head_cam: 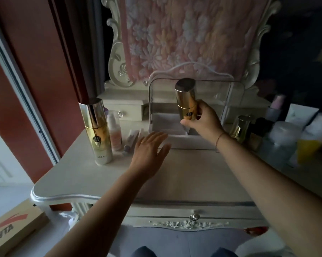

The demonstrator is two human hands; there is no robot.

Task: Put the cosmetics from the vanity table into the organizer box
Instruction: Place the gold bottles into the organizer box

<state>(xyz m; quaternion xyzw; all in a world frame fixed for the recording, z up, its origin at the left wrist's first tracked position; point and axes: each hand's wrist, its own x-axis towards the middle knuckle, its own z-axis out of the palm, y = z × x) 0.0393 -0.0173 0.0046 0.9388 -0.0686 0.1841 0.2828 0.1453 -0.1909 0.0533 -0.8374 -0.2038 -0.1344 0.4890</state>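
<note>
The person's right hand (203, 120) gripped a gold cylindrical bottle (186, 101) by its lower half. Its fingers were curled behind the bottle and its thumb pressed across the base, and the dark-capped top tilted a little to the left. The bottle was held in the air over the open organizer box (186, 141), a white tray with clear plastic walls that stood at the back of the cream-painted desk (101, 175), and it was clear of the tray's compartments. The left hand (149, 151) was held flat with its fingers straight and spread apart, holding nothing, just in front of the box's front left corner. Whether it rested on the desk could not be told. To its left lay a few slim tubes (133, 139), and beyond them stood a small pink pump bottle (115, 133) beside a tall gold-and-white bottle (98, 130). Right of the box stood a short gold-capped bottle (241, 127) among blurred jars. A pink floral cloth (184, 34) hung over the mirror behind.
</note>
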